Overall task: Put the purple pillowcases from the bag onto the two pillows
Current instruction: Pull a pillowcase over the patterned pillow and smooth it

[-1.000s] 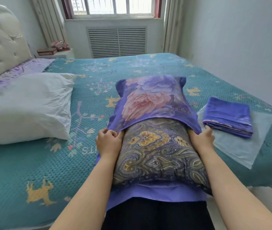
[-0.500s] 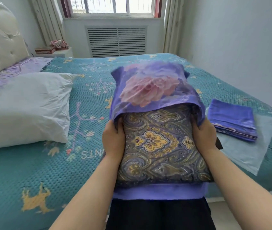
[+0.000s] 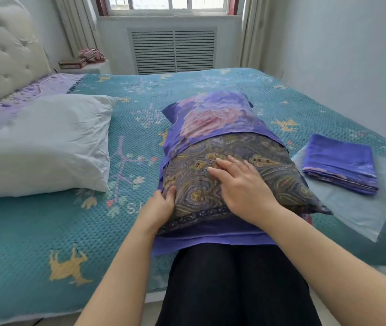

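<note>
Pressing flat, my right hand (image 3: 241,187) spreads open on the paisley pillow (image 3: 229,180), half-sheathed in a purple rose-print pillowcase (image 3: 213,116) on the bed (image 3: 46,231); my left hand (image 3: 159,205) grips its near edge.

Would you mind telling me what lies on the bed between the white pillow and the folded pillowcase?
Head view: the patterned pillow, half inside its purple pillowcase.

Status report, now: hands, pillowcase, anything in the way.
Left hand grips patterned pillow edge; right hand flat on top. Purple pillowcase half on. Second pillowcase folded; white pillow bare. Nothing in the way.
</note>
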A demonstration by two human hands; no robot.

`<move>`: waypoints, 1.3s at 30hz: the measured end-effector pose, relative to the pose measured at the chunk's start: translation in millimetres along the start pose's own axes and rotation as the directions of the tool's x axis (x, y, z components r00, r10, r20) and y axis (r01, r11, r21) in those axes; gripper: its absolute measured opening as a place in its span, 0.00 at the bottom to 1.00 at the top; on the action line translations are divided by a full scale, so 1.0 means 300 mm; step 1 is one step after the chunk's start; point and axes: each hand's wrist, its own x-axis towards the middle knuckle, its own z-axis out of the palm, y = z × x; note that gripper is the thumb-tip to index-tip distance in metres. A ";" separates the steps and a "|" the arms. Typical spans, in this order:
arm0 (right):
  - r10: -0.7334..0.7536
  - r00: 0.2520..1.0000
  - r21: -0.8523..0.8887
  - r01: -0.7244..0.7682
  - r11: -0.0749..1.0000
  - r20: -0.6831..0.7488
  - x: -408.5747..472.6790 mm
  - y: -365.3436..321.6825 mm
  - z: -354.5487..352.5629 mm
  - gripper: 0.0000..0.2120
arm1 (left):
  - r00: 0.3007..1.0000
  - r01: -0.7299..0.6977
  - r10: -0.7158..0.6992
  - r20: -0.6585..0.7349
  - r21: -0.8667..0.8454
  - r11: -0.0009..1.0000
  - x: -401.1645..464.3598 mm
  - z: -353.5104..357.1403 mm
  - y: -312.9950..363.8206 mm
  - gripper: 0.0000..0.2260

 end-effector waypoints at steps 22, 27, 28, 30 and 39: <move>0.045 0.965 -0.290 0.033 0.957 0.260 0.024 -0.097 0.133 0.50 | 0.984 -0.162 0.157 -0.080 -0.762 0.627 -0.109 -0.042 0.161 0.05; 0.142 0.990 -0.052 -0.142 0.989 -0.011 0.118 0.041 0.129 0.22 | 0.955 -0.297 0.219 -0.202 -0.609 0.735 -0.005 -0.041 0.157 0.16; 0.203 0.979 0.011 -0.204 0.979 0.015 0.141 0.060 0.116 0.23 | 0.938 -0.345 0.277 -0.210 -0.468 0.814 0.010 -0.022 0.127 0.17; 0.306 0.952 0.194 -0.303 0.933 0.013 0.190 0.104 0.081 0.17 | 0.896 -0.441 0.438 -0.075 -0.031 0.897 0.020 0.047 0.049 0.14; 0.366 0.915 0.342 -0.404 0.849 0.172 0.404 0.321 0.042 0.15 | 0.842 -0.397 0.523 0.132 0.807 0.436 0.133 0.188 0.049 0.26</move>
